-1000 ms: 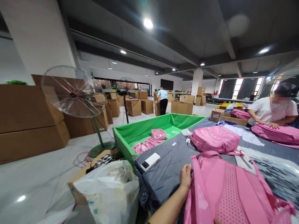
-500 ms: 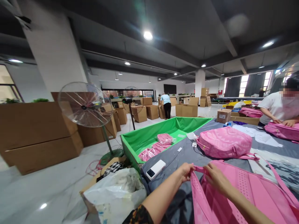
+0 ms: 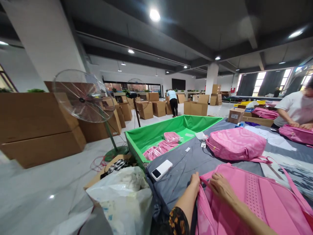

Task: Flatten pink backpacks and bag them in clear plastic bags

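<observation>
A pink backpack (image 3: 266,205) lies at the lower right with its panelled, dotted side up. At its left edge, the fingers of my left hand (image 3: 195,181) are closed on a pink strap (image 3: 204,179). My right hand (image 3: 219,185) is curled over the same strap area a little further right, its fingertips partly hidden against the pink fabric. Behind it on the grey-covered table (image 3: 181,178) rests a second pink backpack (image 3: 236,143), patterned and full-looking. To the left of my hands is a white phone-like device (image 3: 161,169) with a dark screen.
A green-lined bin (image 3: 146,135) holds pink items in clear plastic (image 3: 161,148). Left of the table stand a white plastic bag (image 3: 122,199) and a large fan (image 3: 84,98). Across the table, a co-worker (image 3: 294,107) handles another pink bag (image 3: 297,133).
My left hand has moved slightly down and left, its forearm drawn in closer to the backpack. My right hand stays on the strap area. The camera view has tilted slightly downward.
</observation>
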A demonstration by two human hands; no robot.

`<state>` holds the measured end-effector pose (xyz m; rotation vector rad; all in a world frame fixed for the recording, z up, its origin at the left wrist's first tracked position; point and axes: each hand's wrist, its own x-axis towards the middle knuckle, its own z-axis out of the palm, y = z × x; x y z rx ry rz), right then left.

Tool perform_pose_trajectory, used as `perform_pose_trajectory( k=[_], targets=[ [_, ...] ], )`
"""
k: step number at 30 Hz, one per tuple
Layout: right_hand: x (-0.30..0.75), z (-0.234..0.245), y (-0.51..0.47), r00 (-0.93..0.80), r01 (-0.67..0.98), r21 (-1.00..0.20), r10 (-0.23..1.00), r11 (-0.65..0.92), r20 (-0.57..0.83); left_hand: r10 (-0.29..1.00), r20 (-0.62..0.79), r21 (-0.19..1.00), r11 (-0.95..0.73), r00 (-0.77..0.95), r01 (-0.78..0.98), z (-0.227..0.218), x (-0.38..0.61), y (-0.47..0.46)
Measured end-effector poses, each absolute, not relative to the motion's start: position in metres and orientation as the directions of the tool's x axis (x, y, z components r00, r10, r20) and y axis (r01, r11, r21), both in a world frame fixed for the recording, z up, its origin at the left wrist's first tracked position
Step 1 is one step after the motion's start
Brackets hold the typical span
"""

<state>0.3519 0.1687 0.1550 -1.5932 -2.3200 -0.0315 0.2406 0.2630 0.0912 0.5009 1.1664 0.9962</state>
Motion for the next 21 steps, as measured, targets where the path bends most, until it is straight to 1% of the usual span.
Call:
perform_pose_trajectory(
  k=[3,6,8,10,13,15,17,19,21],
  targets=[
    [0.361,0.158,0.17,-0.276,0.906,-0.248,0.923,0.343,0.268,0.87,-0.485,0.793,0.48,0.088,-0.374,0.099,0.228,0.257],
    [0.362,0.167,0.187,-0.169,0.903,-0.346,0.951,0.255,0.26,0.907,-0.384,0.829,0.42,0.17,-0.368,0.126,0.211,0.252],
    [0.358,0.176,0.202,-0.133,0.882,-0.411,0.959,0.23,0.25,0.933,-0.265,0.861,0.343,0.244,-0.376,0.153,0.197,0.25],
    [0.351,0.19,0.216,-0.125,0.852,-0.464,0.955,0.241,0.268,0.941,-0.118,0.89,0.242,0.318,-0.387,0.182,0.185,0.248],
    [0.348,0.216,0.223,-0.07,0.824,-0.498,0.922,0.269,0.381,0.922,0.074,0.921,0.083,0.379,-0.382,0.218,0.174,0.241],
    [0.352,0.231,0.214,-0.034,0.816,-0.497,0.884,0.293,0.465,0.909,0.165,0.929,-0.013,0.382,-0.369,0.233,0.175,0.234],
    [0.358,0.236,0.192,-0.025,0.804,-0.504,0.864,0.316,0.502,0.896,0.227,0.928,-0.081,0.381,-0.363,0.24,0.184,0.229],
    [0.364,0.23,0.156,-0.03,0.783,-0.533,0.876,0.32,0.481,0.88,0.261,0.925,-0.11,0.398,-0.364,0.242,0.2,0.226],
    [0.369,0.213,0.111,-0.032,0.76,-0.573,0.898,0.307,0.438,0.862,0.27,0.929,-0.116,0.43,-0.351,0.24,0.223,0.227]
  ],
)
